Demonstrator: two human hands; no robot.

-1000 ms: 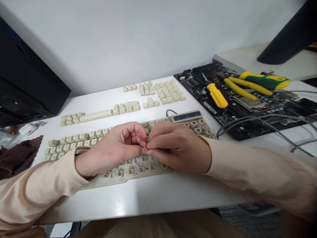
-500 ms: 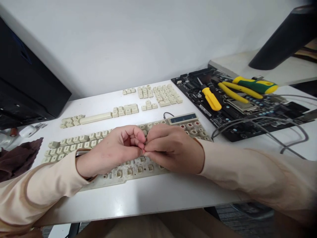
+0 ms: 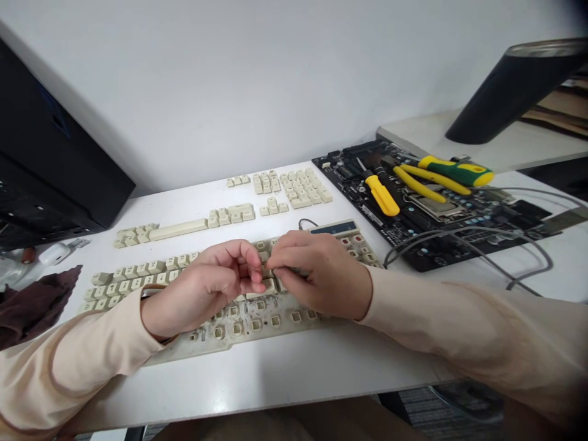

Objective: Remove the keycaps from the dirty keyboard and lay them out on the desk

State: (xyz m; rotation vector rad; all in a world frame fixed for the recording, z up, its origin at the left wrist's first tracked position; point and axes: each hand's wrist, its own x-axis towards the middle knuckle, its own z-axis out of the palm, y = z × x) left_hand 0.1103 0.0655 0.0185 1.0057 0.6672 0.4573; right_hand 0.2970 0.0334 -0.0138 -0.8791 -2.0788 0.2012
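Observation:
A beige keyboard [image 3: 202, 343] lies across the white desk under both hands. Its upper left rows still carry keycaps [image 3: 151, 267], while bare square key sockets show along the front and at the right end. Over the middle of the keyboard, my left hand [image 3: 215, 282] is open, its fingers loosely curled and nothing visible in them. My right hand [image 3: 321, 269] is close beside it, thumb and fingers pinched together. A thin dark sliver shows between those fingers, too small to name. The hands hide the keyboard's centre.
Removed keycaps [image 3: 305, 187] and a long space bar [image 3: 179, 229] lie behind the keyboard. To the right, a motherboard [image 3: 413, 245] carries a yellow screwdriver [image 3: 382, 196], pliers [image 3: 420, 184] and a green-yellow handle [image 3: 459, 171]. A cable [image 3: 500, 242] loops there. A brown cloth [image 3: 41, 300] lies left.
The fingertips of my two hands were meeting; now they are slightly apart, with the left fingers loosened. My right hand is still pinched. The view has shifted slightly.

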